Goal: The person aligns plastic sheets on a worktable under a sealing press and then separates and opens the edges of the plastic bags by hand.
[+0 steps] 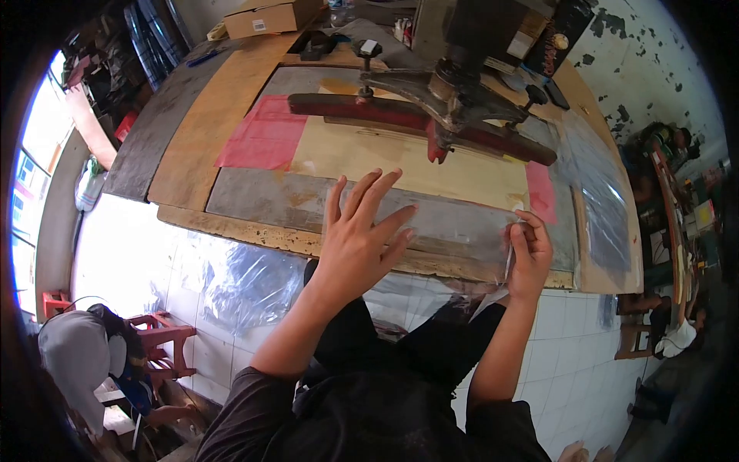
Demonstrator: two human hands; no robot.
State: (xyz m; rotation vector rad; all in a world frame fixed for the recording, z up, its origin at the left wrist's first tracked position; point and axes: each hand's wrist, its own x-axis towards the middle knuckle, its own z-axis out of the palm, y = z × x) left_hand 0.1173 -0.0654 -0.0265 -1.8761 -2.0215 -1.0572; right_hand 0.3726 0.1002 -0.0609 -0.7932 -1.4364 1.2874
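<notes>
Nearest, below the grip, dark-clothed legs [354, 331] show partly through the hanging part of a clear plastic sheet [462, 231]. The right hand [533, 250] pinches this sheet at its right edge, thumb against curled fingers. From that pinch the sheet stretches left toward the left hand [358, 242]; its long axis seems to run sideways, along the table's front edge [254, 229], though its far outline is too transparent to trace. The left hand is spread, fingers pointing away from the body; whether it presses on the sheet cannot be told.

Just beyond the pinch, a grey board [246, 192] bears a pale yellow panel [446, 177], lengthwise left to right, with a pink patch [541, 192] at its right end and a larger red one [262, 135] at its left. Right of the grip lies more clear plastic [604, 208]. Farther beyond, a red-edged metal bar [369, 112] crosses above the panel.

Well left of the grip, a pale bag [88, 185] stands, contents unclear. Farthest, beyond and left, is a cardboard box [269, 19], its inside hidden.
</notes>
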